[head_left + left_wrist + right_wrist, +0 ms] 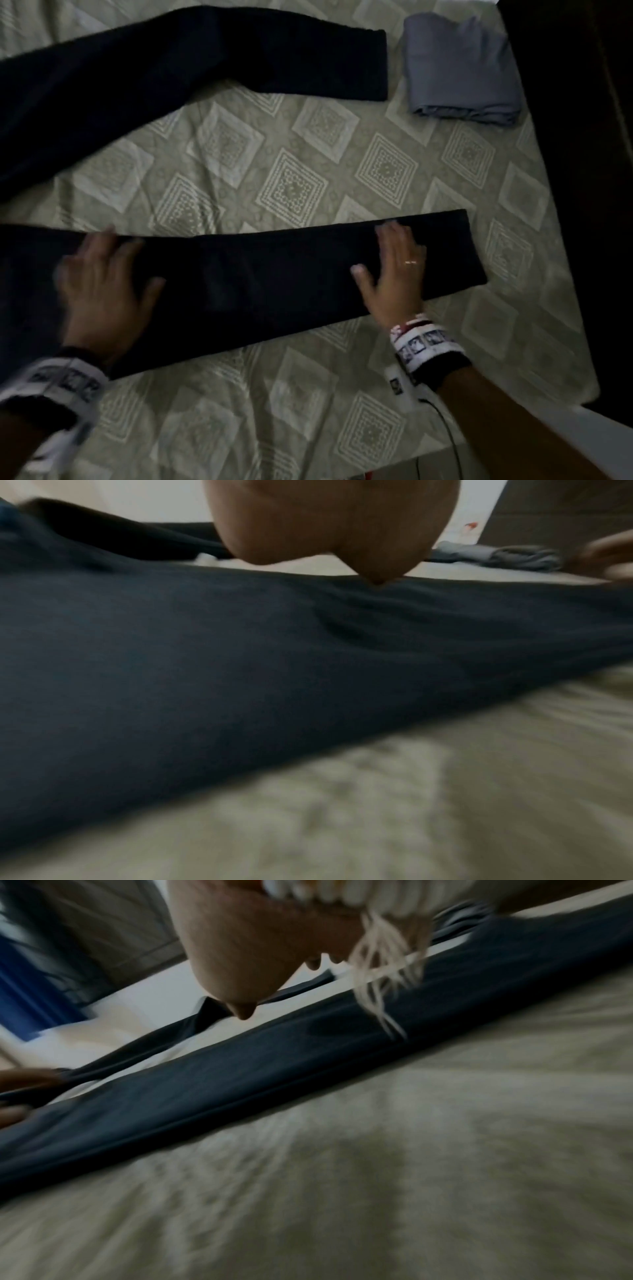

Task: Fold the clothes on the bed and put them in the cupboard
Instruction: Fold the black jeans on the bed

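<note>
Dark trousers (pixel 253 284) lie spread on the patterned bed (pixel 308 164), their two legs splayed apart. The far leg (pixel 212 58) runs across the top of the head view. My left hand (pixel 102 274) lies flat with spread fingers on the near leg toward the left. My right hand (pixel 397 270), wearing a ring, presses flat on the same leg close to its cuff. In the left wrist view my left hand (pixel 335 531) hovers over the dark cloth (pixel 240 656). The right wrist view shows my right hand (pixel 253 950) over the dark leg (pixel 240 1074).
A folded grey-blue garment (pixel 459 68) sits at the bed's far right corner, also seen as a grey bundle (pixel 507 558). A dark wooden frame (pixel 582 171) borders the bed on the right. A thin cable (pixel 448 435) trails from my right wristband.
</note>
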